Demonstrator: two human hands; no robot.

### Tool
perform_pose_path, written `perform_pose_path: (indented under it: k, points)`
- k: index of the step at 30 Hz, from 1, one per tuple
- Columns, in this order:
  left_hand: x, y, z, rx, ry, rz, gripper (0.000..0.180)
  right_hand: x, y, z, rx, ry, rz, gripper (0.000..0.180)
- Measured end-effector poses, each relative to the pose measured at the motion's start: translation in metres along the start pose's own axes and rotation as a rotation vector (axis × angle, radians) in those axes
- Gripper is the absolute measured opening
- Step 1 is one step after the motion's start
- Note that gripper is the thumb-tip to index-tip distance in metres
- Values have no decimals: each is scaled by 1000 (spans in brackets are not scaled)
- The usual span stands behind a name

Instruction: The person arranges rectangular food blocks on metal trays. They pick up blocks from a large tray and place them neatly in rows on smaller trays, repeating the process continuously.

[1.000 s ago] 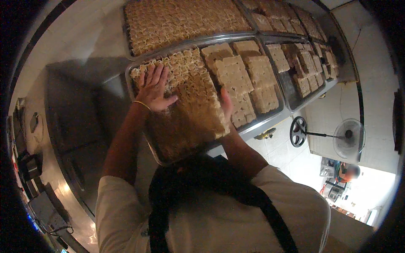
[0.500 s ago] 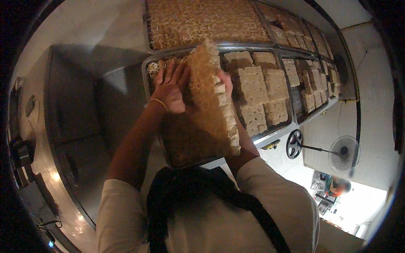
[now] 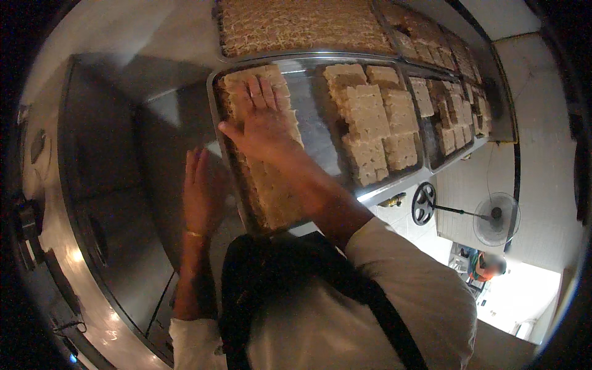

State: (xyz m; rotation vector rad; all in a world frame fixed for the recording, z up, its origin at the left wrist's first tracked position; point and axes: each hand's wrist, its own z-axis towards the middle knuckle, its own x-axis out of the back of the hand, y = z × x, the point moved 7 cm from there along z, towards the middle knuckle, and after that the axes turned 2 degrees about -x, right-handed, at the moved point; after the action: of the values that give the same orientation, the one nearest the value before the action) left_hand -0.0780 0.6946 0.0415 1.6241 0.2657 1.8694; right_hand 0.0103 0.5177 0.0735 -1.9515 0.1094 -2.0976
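A long baked slab (image 3: 271, 191) lies along the left side of a metal tray (image 3: 313, 86), its pale, dimpled face up. My right hand (image 3: 266, 126) rests flat on the slab's far part, fingers stretched out. Just outside the tray's left edge is my left hand (image 3: 203, 191), open and slightly blurred, with nothing in it. Across a strip of bare metal, more pale baked slabs (image 3: 370, 123) lie in overlapping pieces on the tray's right side.
Beyond stands a large tray of browned, shredded-looking bake (image 3: 302, 28). More trays with pale pieces (image 3: 453, 111) continue to the right. A black handwheel (image 3: 423, 203) juts below the counter edge, near a fan (image 3: 496, 219). A person (image 3: 487, 268) is far off, lower right.
The slab, earlier tipped on edge between both hands with its brown side showing, now lies flat, pale side up. My left hand has moved off the tray; my right hand has come onto the slab.
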Motion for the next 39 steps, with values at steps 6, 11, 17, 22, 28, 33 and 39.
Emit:
perform_pose_path:
  k: [6, 11, 17, 22, 28, 33, 39]
  points:
    - [14, 9, -77, 175, -32, -161, 45, 23, 133, -94, -440, -23, 588, 56]
    - [15, 32, -77, 226, -184, -311, 34, -6, 132, -172, -329, -267, 513, 44]
    - [6, 65, -37, 147, -234, -169, 35, -1, 117, -176, -295, -260, 647, 43]
    - [-9, 65, 0, 160, -168, -240, 43, -23, 135, -141, -641, -341, 1108, 38]
    - [-19, 50, 20, 297, -232, -320, 42, -49, 119, -121, -629, -416, 1339, 33]
    - [-44, 50, 22, 391, -479, -432, 39, -41, 104, -123, -647, -561, 1644, 43]
    - [-61, 48, 1, 673, -316, -1003, 40, -31, 91, -127, -626, -608, 1827, 46]
